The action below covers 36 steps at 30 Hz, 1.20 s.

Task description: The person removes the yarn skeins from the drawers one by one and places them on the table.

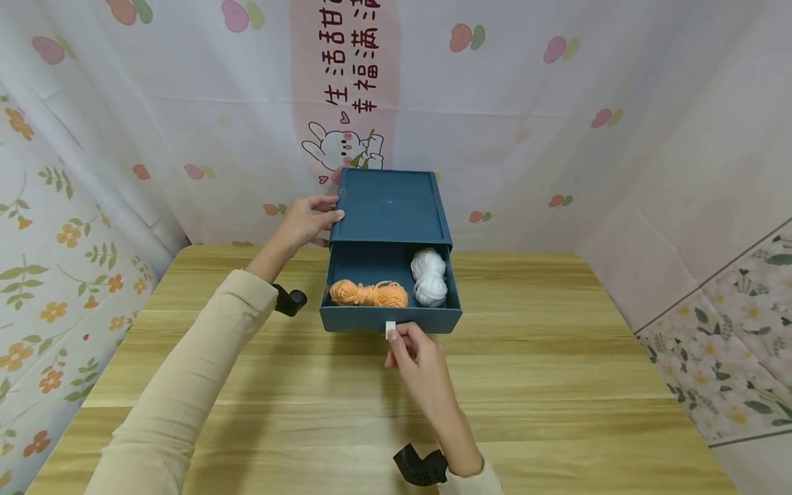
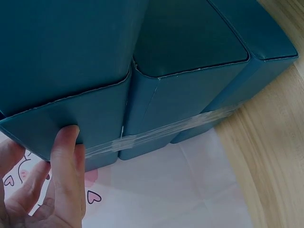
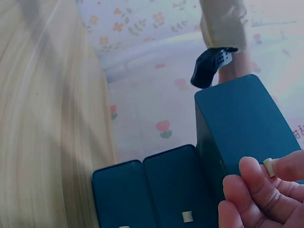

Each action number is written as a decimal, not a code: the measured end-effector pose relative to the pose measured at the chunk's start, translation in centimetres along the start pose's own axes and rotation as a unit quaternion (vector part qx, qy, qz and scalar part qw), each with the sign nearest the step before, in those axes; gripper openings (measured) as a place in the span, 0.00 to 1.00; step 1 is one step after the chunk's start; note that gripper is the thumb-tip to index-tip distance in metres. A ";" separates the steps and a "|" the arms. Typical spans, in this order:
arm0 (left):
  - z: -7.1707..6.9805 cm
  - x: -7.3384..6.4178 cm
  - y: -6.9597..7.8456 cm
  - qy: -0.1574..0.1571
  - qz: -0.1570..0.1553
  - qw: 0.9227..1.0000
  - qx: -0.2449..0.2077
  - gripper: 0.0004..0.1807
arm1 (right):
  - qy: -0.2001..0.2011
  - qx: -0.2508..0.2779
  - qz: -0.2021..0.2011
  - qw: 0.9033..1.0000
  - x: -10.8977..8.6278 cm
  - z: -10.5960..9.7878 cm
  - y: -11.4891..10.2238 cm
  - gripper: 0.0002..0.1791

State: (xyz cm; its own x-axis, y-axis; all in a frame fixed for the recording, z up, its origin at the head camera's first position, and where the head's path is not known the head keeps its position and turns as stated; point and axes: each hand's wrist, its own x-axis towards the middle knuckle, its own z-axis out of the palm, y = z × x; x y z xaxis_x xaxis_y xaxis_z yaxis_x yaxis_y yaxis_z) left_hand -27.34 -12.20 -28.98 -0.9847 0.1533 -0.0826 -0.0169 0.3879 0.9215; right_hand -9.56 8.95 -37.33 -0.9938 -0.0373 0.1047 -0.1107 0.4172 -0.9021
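A dark blue drawer cabinet (image 1: 390,205) stands at the back of the table, with its top drawer (image 1: 346,319) pulled out. Inside the drawer lie an orange yarn skein (image 1: 368,294) along the front and a white yarn skein (image 1: 429,278) on the right. My left hand (image 1: 309,221) rests against the cabinet's left side near the top; in the left wrist view its fingers (image 2: 65,161) touch the blue side panel. My right hand (image 1: 421,357) pinches the small white pull tab (image 1: 390,328) on the drawer front between thumb and fingers, also seen in the right wrist view.
Below the open drawer, lower drawers (image 3: 175,180) stay closed, each with a white tab. Clear tape (image 2: 190,122) runs along the cabinet's side. A wooden table (image 1: 557,385) lies beneath, with a patterned curtain (image 1: 526,124) behind the cabinet.
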 end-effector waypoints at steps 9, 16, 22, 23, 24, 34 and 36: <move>0.1 -0.2 -0.1 0.003 -0.002 1.000 0.002 0.28 | -0.019 0.011 0.007 1.000 -1.7 -0.4 -0.1 0.13; 0.2 -0.2 -0.1 0.004 -0.002 1.000 0.006 0.27 | -0.034 -0.001 0.005 0.999 -2.0 -0.8 0.0 0.14; 0.3 -0.1 0.0 0.006 -0.004 1.000 0.004 0.27 | -0.030 -0.051 0.025 0.998 -2.2 -2.7 -1.2 0.18; 0.3 -0.1 0.0 0.007 -0.005 1.000 0.004 0.27 | -0.028 -0.057 0.018 0.998 -2.2 -3.1 -1.7 0.17; 0.3 -0.1 0.1 0.007 -0.005 1.000 0.005 0.27 | -0.028 -0.061 0.007 0.998 -2.2 -3.6 -2.2 0.16; 0.4 -0.1 0.2 0.012 -0.001 1.000 0.016 0.27 | -0.042 -0.099 -0.164 0.981 0.8 -5.9 -6.2 0.07; 0.4 -0.1 0.2 0.012 0.000 1.000 0.019 0.27 | -0.061 -0.124 -0.172 0.975 2.1 -5.7 -6.3 0.08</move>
State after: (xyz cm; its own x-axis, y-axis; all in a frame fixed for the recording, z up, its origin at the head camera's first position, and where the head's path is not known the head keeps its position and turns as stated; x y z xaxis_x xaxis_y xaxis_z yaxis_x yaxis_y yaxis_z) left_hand -27.16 -11.75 -28.98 -0.9885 0.1321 -0.0732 -0.0106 0.4226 0.9062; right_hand -10.84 11.38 -29.01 -0.8938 -0.3157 0.3184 -0.4468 0.5679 -0.6913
